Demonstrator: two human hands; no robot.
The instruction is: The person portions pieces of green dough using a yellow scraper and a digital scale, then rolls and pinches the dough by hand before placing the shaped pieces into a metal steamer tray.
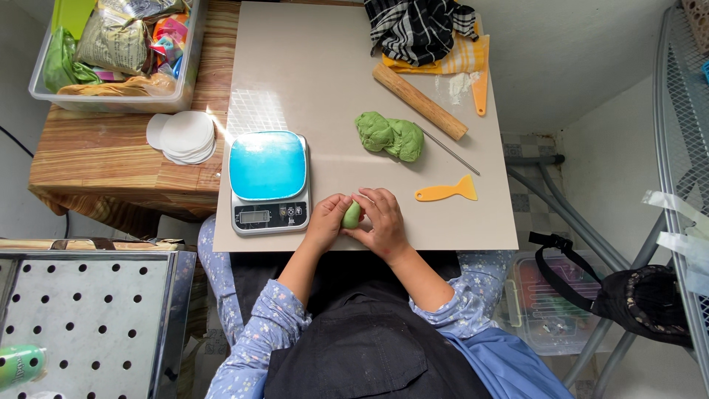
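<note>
left hand + right hand – fingers cupped closed around small green dough piece | beside scale

Your scale's grey screen | left of your hands; crinkled silver packages | clear bin, far left corner

Small green dough piece: a smooth, pale green, oval lump, standing roughly on end at the near edge of the beige work board, just right of the blue-topped scale. It is pressed between the left hand and the right hand, whose fingers cover its sides so that only a narrow strip shows. Large green dough mass: a lumpy, folded, darker green heap lying free farther up the board, well apart from the small piece.
</note>
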